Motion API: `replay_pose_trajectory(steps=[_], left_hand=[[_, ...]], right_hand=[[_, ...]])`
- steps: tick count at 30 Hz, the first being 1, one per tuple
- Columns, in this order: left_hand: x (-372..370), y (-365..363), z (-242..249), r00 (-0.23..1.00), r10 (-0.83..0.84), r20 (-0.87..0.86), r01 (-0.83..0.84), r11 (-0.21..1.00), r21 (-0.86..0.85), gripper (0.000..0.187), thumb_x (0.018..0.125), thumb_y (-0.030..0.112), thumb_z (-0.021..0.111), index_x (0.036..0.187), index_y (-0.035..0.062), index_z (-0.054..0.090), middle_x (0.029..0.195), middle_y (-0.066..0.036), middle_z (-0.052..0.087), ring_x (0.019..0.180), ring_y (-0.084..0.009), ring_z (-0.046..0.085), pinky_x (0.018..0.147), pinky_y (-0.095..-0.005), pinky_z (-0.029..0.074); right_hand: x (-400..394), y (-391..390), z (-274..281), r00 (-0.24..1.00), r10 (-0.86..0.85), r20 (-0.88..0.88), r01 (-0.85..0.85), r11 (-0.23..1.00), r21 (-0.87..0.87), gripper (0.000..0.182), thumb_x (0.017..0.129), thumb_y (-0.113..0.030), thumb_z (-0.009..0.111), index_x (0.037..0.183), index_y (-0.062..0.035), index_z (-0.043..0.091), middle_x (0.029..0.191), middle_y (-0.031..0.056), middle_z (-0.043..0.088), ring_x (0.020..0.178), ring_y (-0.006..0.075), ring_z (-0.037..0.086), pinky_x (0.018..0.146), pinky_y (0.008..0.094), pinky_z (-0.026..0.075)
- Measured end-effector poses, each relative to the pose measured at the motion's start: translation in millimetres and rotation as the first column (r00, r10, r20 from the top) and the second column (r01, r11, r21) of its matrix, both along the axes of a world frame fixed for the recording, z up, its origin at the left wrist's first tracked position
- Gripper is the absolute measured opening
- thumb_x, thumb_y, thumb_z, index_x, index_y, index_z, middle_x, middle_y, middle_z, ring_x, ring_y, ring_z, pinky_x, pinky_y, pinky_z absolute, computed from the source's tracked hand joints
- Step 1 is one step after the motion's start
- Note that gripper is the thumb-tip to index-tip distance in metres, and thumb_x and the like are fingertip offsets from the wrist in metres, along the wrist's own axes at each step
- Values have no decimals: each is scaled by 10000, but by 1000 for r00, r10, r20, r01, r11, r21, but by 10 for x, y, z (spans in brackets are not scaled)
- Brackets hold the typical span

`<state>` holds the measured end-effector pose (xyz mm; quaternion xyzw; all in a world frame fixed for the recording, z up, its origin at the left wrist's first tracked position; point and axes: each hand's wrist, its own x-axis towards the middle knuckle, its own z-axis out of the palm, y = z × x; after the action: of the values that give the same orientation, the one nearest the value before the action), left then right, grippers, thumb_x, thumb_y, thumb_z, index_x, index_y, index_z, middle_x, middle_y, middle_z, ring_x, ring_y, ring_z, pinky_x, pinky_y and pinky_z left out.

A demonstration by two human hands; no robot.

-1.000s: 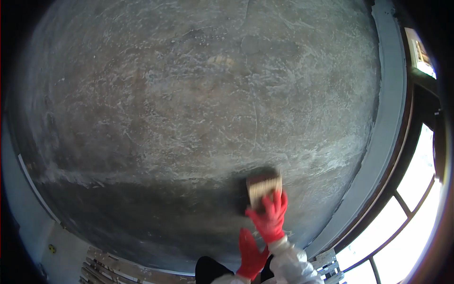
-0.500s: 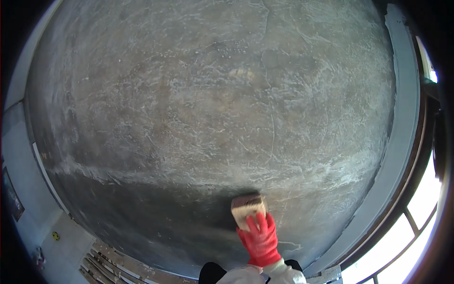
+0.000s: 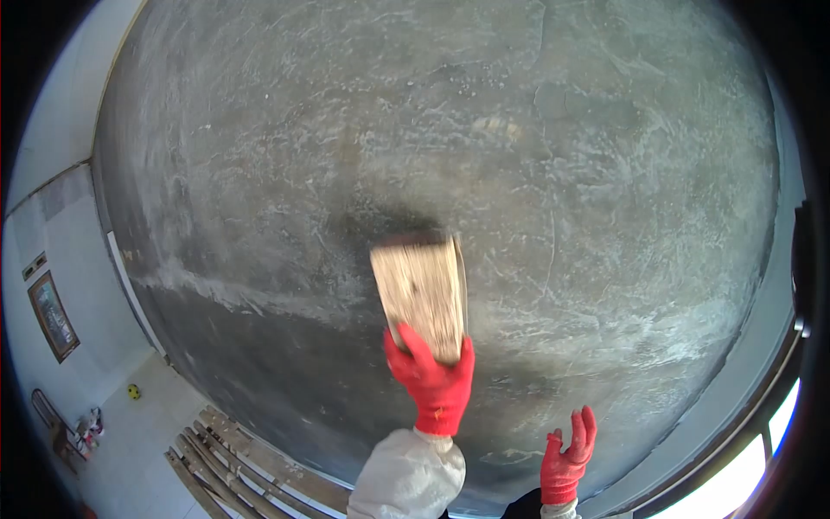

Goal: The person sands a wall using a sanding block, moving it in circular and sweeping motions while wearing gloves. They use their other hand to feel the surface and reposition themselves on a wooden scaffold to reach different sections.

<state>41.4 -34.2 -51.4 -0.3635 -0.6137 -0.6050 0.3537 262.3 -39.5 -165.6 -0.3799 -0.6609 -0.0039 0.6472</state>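
Note:
My left hand [image 3: 430, 381], in a red glove, is closed around the lower end of a wooden float [image 3: 419, 294]. The float is a pale, grainy block with a dark upper edge, slightly blurred, held up against a grey rendered wall [image 3: 450, 156]. Whether its far face touches the wall is hidden. Lower and to the right, my right hand [image 3: 569, 454], also red-gloved, is raised in front of the wall with its fingers apart and nothing in it.
Wooden slats [image 3: 229, 476] run below the wall at the lower left. Beyond them a yellow ball [image 3: 133, 392] lies on the pale floor, near a framed picture [image 3: 54, 317] on a side wall. A bright window [image 3: 735, 484] is at the lower right.
The wooden float has moved up and slightly left across the wall, from the darker lower band. My right hand now shows apart at the lower right. The view has shifted, showing more floor.

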Motion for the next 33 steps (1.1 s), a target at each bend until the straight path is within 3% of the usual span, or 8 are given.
replay_pose_trajectory(steps=[6,10,16,21,25,29,31,33], left_hand=[[-5,-141,-1674,965,-75,250,128,971,-203,1109,673,391,805,1488,42,138,1359,-329,298,1208,-478,365,975,-555,341],[-188,-128,-760,982,-90,168,107,990,-90,1056,701,354,797,1490,48,164,1372,-313,286,1222,-466,350,1002,-546,323],[-524,-61,583,999,-40,20,40,999,32,993,730,349,778,1484,47,207,1403,-315,269,1253,-469,336,1010,-557,320],[-425,-101,-553,1000,-3,-22,1,995,-103,1033,725,395,765,1493,62,161,1412,-313,257,1257,-477,329,1009,-573,315],[-343,-183,-1304,985,-52,165,79,984,-162,1075,706,380,781,1498,67,124,1413,-308,255,1254,-475,330,1015,-568,312],[-519,-107,-686,987,-3,158,14,998,-67,1101,683,333,806,1506,75,121,1419,-304,254,1260,-469,325,1024,-563,305],[-667,-116,-205,989,11,151,-5,999,-45,1100,679,319,811,1505,73,129,1421,-306,253,1262,-470,323,1026,-562,303],[-746,-147,-4,990,24,142,-20,999,-27,1098,674,305,817,1504,71,137,1422,-307,251,1264,-471,321,1027,-561,302]], right_hand=[[23,81,-71,999,48,1,-48,998,-45,580,750,89,618,1300,-76,528,1345,196,496,1208,367,514,991,429,428],[362,225,-203,997,-40,62,40,999,11,577,747,102,605,1296,-57,529,1348,202,498,1243,370,497,1026,433,413],[805,623,1457,977,-211,-23,206,917,342,564,779,118,578,1320,-27,515,1386,186,478,1300,346,458,1081,418,363],[519,788,2707,988,-152,13,110,769,629,534,797,89,618,1306,-55,548,1350,156,518,1250,299,506,1031,366,419],[196,881,3425,972,-129,197,-74,628,775,522,791,77,648,1282,-86,576,1282,115,573,1153,244,580,937,352,488],[-54,957,4045,963,96,252,-253,643,723,474,809,57,651,1256,-89,594,1204,74,607,1012,182,634,862,305,512],[-79,1102,4227,981,189,50,-186,827,530,398,835,27,649,1218,-77,615,1123,47,626,863,124,635,795,252,513],[-62,1337,4278,989,138,49,-136,736,663,337,868,-13,639,1200,-71,627,1071,30,640,777,104,609,757,225,495]])
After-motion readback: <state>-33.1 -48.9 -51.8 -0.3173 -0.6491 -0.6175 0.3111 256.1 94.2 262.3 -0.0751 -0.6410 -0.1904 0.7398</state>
